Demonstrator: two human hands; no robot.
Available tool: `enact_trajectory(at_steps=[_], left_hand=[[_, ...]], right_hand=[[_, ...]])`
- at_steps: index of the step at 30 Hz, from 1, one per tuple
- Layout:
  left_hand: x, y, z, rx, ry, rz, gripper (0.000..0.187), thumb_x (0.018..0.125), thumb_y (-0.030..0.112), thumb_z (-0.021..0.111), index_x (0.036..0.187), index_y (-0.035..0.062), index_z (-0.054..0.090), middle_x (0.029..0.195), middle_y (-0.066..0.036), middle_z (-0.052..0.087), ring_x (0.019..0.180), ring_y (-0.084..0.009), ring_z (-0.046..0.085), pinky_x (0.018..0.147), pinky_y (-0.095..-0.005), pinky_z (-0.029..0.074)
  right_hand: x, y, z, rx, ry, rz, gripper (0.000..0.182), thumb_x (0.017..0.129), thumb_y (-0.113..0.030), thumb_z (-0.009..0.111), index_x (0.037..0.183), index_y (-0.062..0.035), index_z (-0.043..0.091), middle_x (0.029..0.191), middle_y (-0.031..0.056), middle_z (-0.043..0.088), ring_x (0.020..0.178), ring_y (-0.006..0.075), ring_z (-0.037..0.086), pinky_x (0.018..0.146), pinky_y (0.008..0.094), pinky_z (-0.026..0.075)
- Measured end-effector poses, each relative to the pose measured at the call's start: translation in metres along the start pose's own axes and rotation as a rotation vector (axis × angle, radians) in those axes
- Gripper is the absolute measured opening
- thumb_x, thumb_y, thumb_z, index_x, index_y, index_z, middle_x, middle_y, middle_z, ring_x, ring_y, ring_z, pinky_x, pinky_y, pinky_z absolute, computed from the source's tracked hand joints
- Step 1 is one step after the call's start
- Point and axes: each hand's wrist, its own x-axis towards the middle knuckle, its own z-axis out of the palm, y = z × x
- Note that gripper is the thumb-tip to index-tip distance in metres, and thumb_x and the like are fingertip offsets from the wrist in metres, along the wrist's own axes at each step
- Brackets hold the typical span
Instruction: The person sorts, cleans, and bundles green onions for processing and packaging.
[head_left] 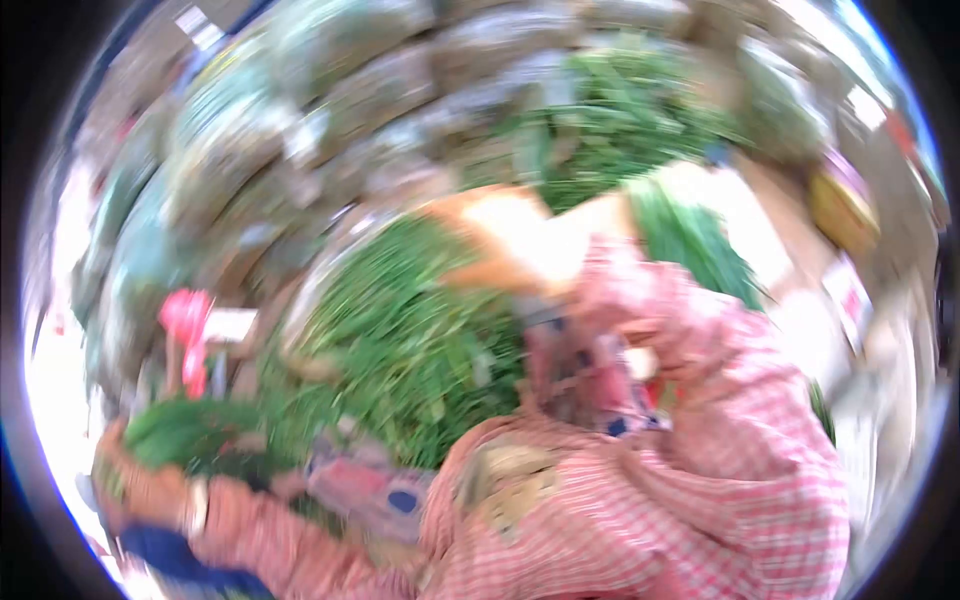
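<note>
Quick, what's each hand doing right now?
Left hand: closed around a bundle of long greens.
Right hand: over the heap of loose greens, too blurred to tell whether open, closed or holding anything.

So you've got a big tangled heap of greens (420,340) sitting inside something with a curved pale rim (303,312), tbh too blurry to say if it's a sack or a basket. Over on your right there's a pale flat surface (765,225), and a bunch of long leaves (695,240) looks to be lying along its near side.
</note>
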Motion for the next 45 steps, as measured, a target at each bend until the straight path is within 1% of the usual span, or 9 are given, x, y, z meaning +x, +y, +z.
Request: enact_trajectory(at_steps=[3, 9, 14, 19, 22, 24, 29, 40, 45], left_hand=[[0.046, 0.076, -0.002, -1.148, 0.316, -0.839, 0.031, 0.084, 0.017, 0.05, 0.105, -0.0049, 0.055, 0.1, -0.017, 0.058, 0.086, -0.0256, 0.058, 0.073, -0.0381, 0.05], [0.116, 0.231, -0.048, -2.176, 0.106, -0.693, 0.035, 0.085, 0.023, 0.046, 0.104, -0.0048, 0.056, 0.102, -0.018, 0.057, 0.087, -0.0257, 0.058, 0.074, -0.0373, 0.05], [0.154, 0.357, -0.066, -2.363, 0.058, -0.278, 0.039, 0.089, 0.031, 0.04, 0.095, -0.0013, 0.059, 0.091, -0.014, 0.06, 0.082, -0.0201, 0.059, 0.072, -0.0322, 0.049], [0.116, 0.517, -0.066, -2.987, -1.115, -0.743, 0.012, 0.085, 0.019, 0.057, 0.081, 0.0081, 0.055, 0.077, -0.002, 0.058, 0.068, -0.0141, 0.057, 0.065, -0.0292, 0.048], [0.071, 0.598, -0.079, -2.958, -1.595, -1.263, 0.017, 0.085, 0.02, 0.057, 0.094, 0.005, 0.055, 0.088, -0.002, 0.059, 0.081, -0.0157, 0.056, 0.078, -0.0299, 0.045], [0.042, 0.627, -0.066, -3.127, -1.714, -0.944, 0.022, 0.086, 0.022, 0.056, 0.097, 0.0037, 0.054, 0.095, -0.003, 0.058, 0.09, -0.0162, 0.054, 0.087, -0.032, 0.04], [-0.055, 0.643, 0.01, -2.168, -1.377, -1.214, 0.067, 0.08, 0.02, 0.061, 0.13, -0.006, 0.025, 0.134, -0.021, 0.03, 0.123, -0.0286, 0.031, 0.101, -0.0373, 0.027], [-0.123, 0.691, 0.005, -1.809, -1.4, -0.586, 0.088, 0.079, 0.051, 0.056, 0.127, -0.0146, 0.025, 0.133, -0.032, 0.025, 0.126, -0.0396, 0.023, 0.105, -0.0404, 0.017], [-0.122, 0.686, 0.003, -1.725, -1.36, -0.452, 0.073, 0.083, 0.031, 0.06, 0.131, -0.0095, 0.022, 0.129, -0.019, 0.038, 0.115, -0.024, 0.039, 0.097, -0.0307, 0.031]], right_hand=[[0.027, -0.053, -0.024, 0.358, 0.415, -0.371, 0.086, 0.049, -0.028, 0.078, 0.121, 0.0007, 0.041, 0.109, 0.0211, 0.054, 0.103, 0.0342, 0.051, 0.089, 0.0413, 0.039], [0.026, -0.095, -0.107, 0.024, 0.826, -0.516, 0.088, 0.038, -0.042, 0.08, 0.108, -0.0017, 0.045, 0.106, 0.0161, 0.05, 0.108, 0.0305, 0.045, 0.094, 0.049, 0.027], [-0.047, -0.045, -0.189, -0.321, 0.529, -0.203, 0.091, 0.047, -0.023, 0.081, 0.123, -0.0056, 0.034, 0.091, 0.016, 0.06, 0.086, 0.0335, 0.06, 0.073, 0.0409, 0.048], [-0.146, 0.023, -0.212, -0.034, 0.265, 0.405, 0.087, 0.062, -0.012, 0.065, 0.135, -0.0092, 0.019, 0.103, 0.0213, 0.056, 0.095, 0.0329, 0.058, 0.08, 0.0366, 0.046], [-0.203, 0.072, -0.194, 0.27, 0.332, 0.53, 0.088, 0.062, -0.011, 0.067, 0.137, -0.0046, 0.02, 0.128, 0.0142, 0.042, 0.119, 0.0188, 0.039, 0.1, 0.0299, 0.03], [-0.245, 0.112, -0.176, 0.184, 0.346, 0.7, 0.087, 0.06, -0.015, 0.069, 0.133, 0.0003, 0.024, 0.129, 0.0172, 0.039, 0.119, 0.0204, 0.037, 0.1, 0.0304, 0.028], [-0.283, 0.191, -0.16, 0.254, 0.365, 0.945, 0.085, 0.06, -0.019, 0.069, 0.131, 0.0017, 0.027, 0.119, 0.0213, 0.047, 0.111, 0.0269, 0.047, 0.095, 0.0318, 0.035], [-0.239, 0.248, -0.045, -0.178, 0.14, 1.1, 0.088, 0.064, -0.041, 0.067, 0.131, -0.0015, 0.027, 0.127, 0.0224, 0.037, 0.115, 0.0366, 0.039, 0.094, 0.0437, 0.033], [-0.248, 0.248, -0.051, -0.22, 0.175, 1.066, 0.09, 0.066, -0.057, 0.062, 0.13, -0.0012, 0.032, 0.128, 0.0215, 0.036, 0.118, 0.0409, 0.034, 0.095, 0.0517, 0.027]])
